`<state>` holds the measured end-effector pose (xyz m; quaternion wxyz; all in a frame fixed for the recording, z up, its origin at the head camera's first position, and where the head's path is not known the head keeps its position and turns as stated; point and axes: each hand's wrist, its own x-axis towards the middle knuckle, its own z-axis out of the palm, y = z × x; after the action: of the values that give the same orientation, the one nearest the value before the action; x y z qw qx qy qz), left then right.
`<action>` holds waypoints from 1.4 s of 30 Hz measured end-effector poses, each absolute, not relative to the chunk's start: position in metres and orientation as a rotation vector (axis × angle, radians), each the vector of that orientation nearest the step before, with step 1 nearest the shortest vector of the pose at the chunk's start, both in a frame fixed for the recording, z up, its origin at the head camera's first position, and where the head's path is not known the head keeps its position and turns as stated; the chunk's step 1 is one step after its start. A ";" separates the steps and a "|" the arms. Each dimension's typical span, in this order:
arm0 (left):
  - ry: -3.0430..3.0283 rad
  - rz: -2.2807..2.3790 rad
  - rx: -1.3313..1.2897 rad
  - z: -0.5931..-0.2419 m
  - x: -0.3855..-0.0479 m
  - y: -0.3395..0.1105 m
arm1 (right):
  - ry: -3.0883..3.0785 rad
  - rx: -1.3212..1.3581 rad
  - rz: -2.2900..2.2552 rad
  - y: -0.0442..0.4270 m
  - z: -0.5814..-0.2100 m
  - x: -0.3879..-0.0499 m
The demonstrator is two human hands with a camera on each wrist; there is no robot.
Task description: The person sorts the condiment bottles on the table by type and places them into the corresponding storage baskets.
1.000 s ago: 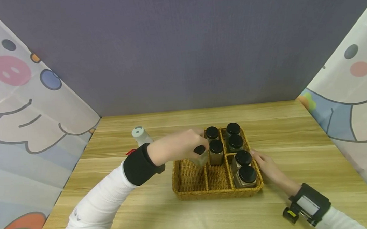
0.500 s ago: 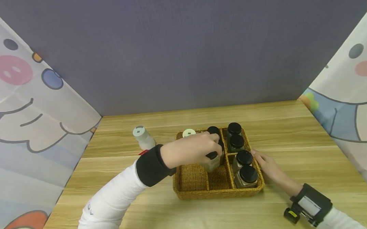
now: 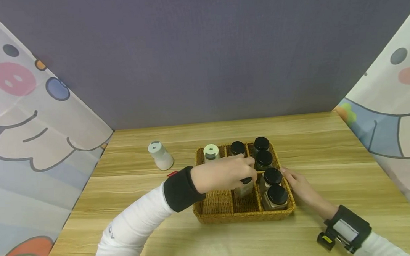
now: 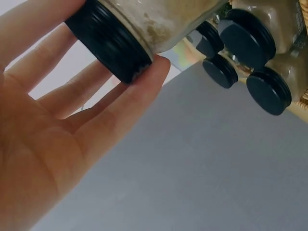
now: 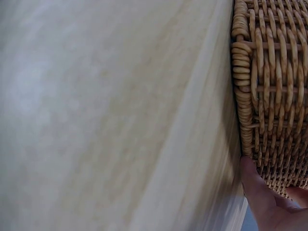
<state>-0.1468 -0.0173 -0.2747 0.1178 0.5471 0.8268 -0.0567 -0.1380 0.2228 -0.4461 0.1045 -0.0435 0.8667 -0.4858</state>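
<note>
In the head view my left hand (image 3: 224, 173) reaches over the wicker basket (image 3: 241, 217) and holds a glass spice jar (image 3: 244, 190) by its black lid. The jar is above or in the middle column's front part; whether it touches the bottom cannot be told. The left wrist view shows thumb and fingers round the lid (image 4: 110, 41), with pale powder in the glass. My right hand (image 3: 302, 186) rests against the basket's right outer side. In the right wrist view its thumb (image 5: 255, 185) touches the wicker wall (image 5: 276, 96) near the table.
Several black-lidded jars (image 3: 276, 195) stand in the right-hand compartments. Another jar (image 3: 238, 147) is at the back of the middle column. A white-capped shaker (image 3: 211, 151) stands back left in the basket. A second white shaker (image 3: 161, 156) and a red item (image 3: 172, 173) lie left of it.
My left hand has moved right and slightly towards the front with the jar, from the left column to the middle one. The right hand stays against the basket.
</note>
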 end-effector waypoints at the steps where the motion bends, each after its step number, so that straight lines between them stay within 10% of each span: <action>1: 2.413 -0.167 1.600 -0.276 -0.147 -0.017 | 2.554 -0.128 -1.433 0.223 -0.446 -0.138; 42: 2.365 -0.231 1.589 -0.328 -0.154 -0.005 | 2.578 -0.123 -1.452 0.222 -0.446 -0.136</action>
<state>-0.1542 -0.0048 -0.3285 0.1411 0.5502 0.8192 -0.0799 -0.1361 0.2220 -0.4460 0.0899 -0.0412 0.8671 -0.4882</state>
